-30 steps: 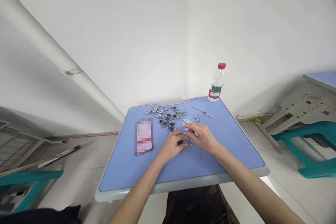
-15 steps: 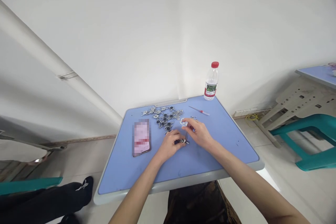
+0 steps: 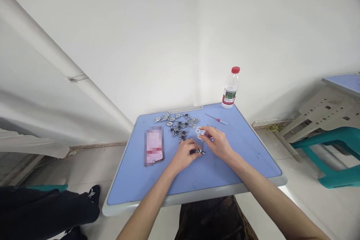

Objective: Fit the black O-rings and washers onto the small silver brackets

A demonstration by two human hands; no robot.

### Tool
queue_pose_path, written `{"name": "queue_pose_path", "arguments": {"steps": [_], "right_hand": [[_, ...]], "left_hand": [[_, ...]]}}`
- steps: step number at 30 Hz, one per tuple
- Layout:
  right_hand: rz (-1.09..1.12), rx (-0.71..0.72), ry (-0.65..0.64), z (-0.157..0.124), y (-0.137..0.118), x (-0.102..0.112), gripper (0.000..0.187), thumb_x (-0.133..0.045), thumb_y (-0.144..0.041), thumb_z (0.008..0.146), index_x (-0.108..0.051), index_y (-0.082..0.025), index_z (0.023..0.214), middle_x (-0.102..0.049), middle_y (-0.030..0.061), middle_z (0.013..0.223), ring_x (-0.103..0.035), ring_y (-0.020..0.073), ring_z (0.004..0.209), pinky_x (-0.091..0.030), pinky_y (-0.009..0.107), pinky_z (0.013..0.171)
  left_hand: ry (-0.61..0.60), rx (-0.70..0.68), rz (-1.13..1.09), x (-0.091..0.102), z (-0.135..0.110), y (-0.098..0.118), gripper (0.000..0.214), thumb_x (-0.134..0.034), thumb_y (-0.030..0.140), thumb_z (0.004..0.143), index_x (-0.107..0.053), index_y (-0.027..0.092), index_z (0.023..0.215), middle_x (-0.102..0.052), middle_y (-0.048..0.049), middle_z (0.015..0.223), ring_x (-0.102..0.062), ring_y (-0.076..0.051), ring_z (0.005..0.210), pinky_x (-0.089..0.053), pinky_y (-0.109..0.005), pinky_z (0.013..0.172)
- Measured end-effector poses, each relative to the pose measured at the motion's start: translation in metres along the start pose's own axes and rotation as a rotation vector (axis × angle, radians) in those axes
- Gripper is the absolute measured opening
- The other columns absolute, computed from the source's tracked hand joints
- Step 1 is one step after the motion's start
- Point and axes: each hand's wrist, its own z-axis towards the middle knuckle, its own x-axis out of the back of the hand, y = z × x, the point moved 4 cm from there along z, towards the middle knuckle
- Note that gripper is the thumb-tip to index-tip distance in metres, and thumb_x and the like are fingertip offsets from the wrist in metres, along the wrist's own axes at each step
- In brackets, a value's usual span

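I have bare desk (image 3: 253, 146) to the right of the right hand (image 3: 218, 143), and a lane between the phone (image 3: 154, 146) and the left hand (image 3: 184, 154). Ahead, metal parts (image 3: 183, 137) block me; farther right, a thin tool (image 3: 218, 120) and upright bottle (image 3: 229, 98).

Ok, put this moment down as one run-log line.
left hand: holding small metal part | right hand: pinching thin shaft above it | blue desk: metal pieces, phone, slim tool, capped bottle
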Motion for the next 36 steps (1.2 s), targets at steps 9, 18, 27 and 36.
{"name": "queue_pose_path", "arguments": {"steps": [9, 18, 27, 36], "right_hand": [[-0.017, 0.033, -0.082, 0.001, -0.007, 0.0, 0.017, -0.053, -0.029, 0.095, -0.059, -0.023, 0.109, -0.066, 0.002, 0.079, -0.06, 0.0149, 0.067, -0.047, 0.027, 0.065], [0.034, 0.21, -0.242, 0.002, -0.024, 0.0, 0.022, -0.039, -0.02, 0.099, -0.056, -0.023, 0.113, -0.067, 0.0055, 0.091, -0.062, 0.0174, 0.081, -0.05, 0.029, 0.072], [0.036, 0.105, -0.191, 0.002, -0.015, -0.003, 0.024, -0.052, -0.027, 0.095, -0.056, -0.024, 0.118, -0.066, 0.0029, 0.083, -0.062, 0.016, 0.071, -0.051, 0.028, 0.068], [0.151, 0.107, -0.346, 0.006, -0.022, 0.006, 0.047, -0.041, -0.012, 0.094, -0.041, -0.029, 0.139, -0.064, 0.0033, 0.096, -0.06, 0.0167, 0.088, -0.052, 0.032, 0.08]], "left_hand": [[0.005, 0.003, -0.016, 0.001, 0.0, 0.002, 0.009, -0.069, 0.023, 0.081, -0.074, 0.023, 0.089, -0.066, -0.0015, 0.089, -0.06, -0.02, 0.089, -0.04, -0.036, 0.086], [0.022, -0.015, -0.039, 0.001, 0.0, 0.003, 0.015, -0.068, 0.022, 0.081, -0.074, 0.026, 0.094, -0.068, -0.0015, 0.097, -0.059, -0.022, 0.097, -0.041, -0.037, 0.089], [0.004, -0.007, -0.015, 0.0, 0.0, 0.0, 0.014, -0.066, 0.023, 0.083, -0.074, 0.026, 0.093, -0.067, -0.0021, 0.095, -0.059, -0.023, 0.095, -0.041, -0.038, 0.09], [0.005, -0.021, -0.014, -0.001, 0.001, -0.002, 0.011, -0.069, 0.021, 0.081, -0.073, 0.024, 0.091, -0.067, -0.002, 0.093, -0.059, -0.022, 0.092, -0.041, -0.036, 0.088]]}}
